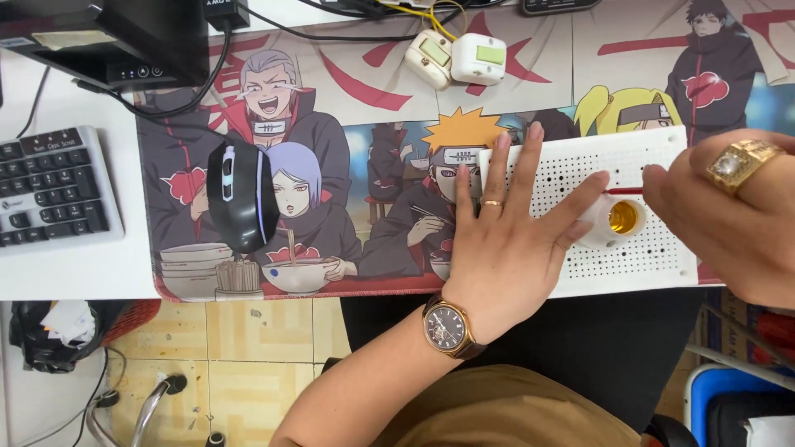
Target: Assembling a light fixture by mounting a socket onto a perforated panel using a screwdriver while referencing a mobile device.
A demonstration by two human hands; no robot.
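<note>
Nearest the person, at the counter's front edge, the left hand [505, 248] lies flat with fingers spread, palm down on the left part of a white perforated board [662, 161]; a watch [447, 329] sits on its wrist and a thin ring on one finger. The board juts past the front edge of the counter [74, 273] near its right end. On the board, just beside the left hand's fingertips, stands a white lamp socket [617, 219] with a brass-coloured inside. The right hand [729, 211], wearing a large gold ring, comes in from the right edge with its fingers pinched on a thin red tool [625, 190] whose tip meets the socket's top rim. Under the board lies a cartoon-printed mat [356, 99]. Farther left on the mat rests a black mouse [242, 194], and left of that a keyboard [54, 186]. Toward the back edge sit two small white switches [455, 58].
</note>
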